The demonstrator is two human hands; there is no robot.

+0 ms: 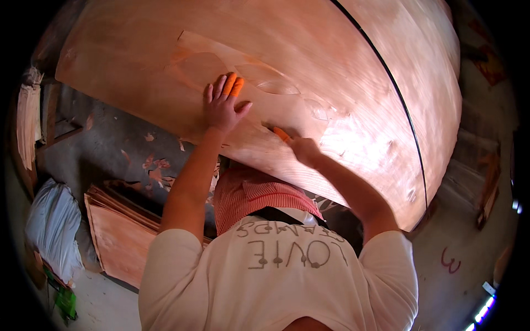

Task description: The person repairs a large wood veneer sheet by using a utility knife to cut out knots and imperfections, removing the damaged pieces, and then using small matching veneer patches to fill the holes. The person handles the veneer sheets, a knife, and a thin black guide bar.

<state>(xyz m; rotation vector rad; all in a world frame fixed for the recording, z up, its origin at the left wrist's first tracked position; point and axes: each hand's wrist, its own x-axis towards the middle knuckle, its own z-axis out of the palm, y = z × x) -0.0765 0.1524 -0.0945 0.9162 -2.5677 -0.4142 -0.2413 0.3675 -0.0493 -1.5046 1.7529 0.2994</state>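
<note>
A large, thin sheet of reddish-tan wood veneer [138, 38] spreads out in front of me. On it lies a smaller, paler veneer piece [276, 113] with curved outlines along its far side. My left hand [222, 110] rests flat on this piece, fingers spread, with orange covers on two fingertips. To its right, my right hand [302, 148] is closed low against the veneer near the piece's near edge. An orange cover shows on its extended finger. A small dark tip shows just beyond that finger; what the hand grips is hidden.
A thin black cord [386, 66] curves across the veneer on the right. Stacked veneer sheets [118, 237] stand at lower left, beside a pale plastic sack [54, 226]. Wood scraps [157, 168] litter the floor. A bundle of veneer strips [27, 121] stands at far left.
</note>
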